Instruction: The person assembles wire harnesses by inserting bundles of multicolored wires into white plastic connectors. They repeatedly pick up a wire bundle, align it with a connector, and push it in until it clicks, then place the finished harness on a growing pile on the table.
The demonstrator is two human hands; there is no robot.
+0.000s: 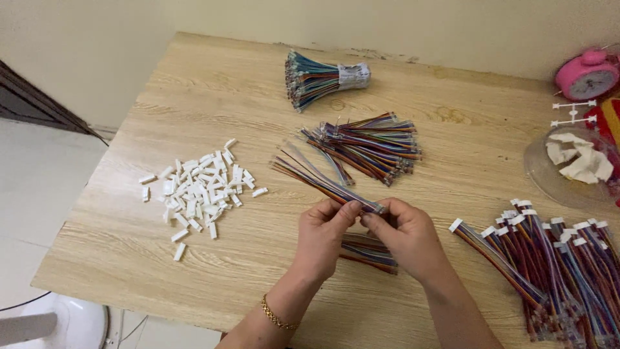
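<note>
From the head camera, the left hand [325, 234] and the right hand [405, 234] meet at the middle of the pale wooden table [213, 97], both pinched shut on one end of a flat strip of multicoloured wires [323, 179] that slants off toward ten o'clock, seemingly to keep its end steady between the fingertips. At nine o'clock lies a heap of small white plastic connector housings [197, 192]. At twelve o'clock lie loose multicoloured wires [371, 145]; beyond them lies a taped wire bundle [323, 79]. At three o'clock lie wires with white connectors fitted [555, 258].
</note>
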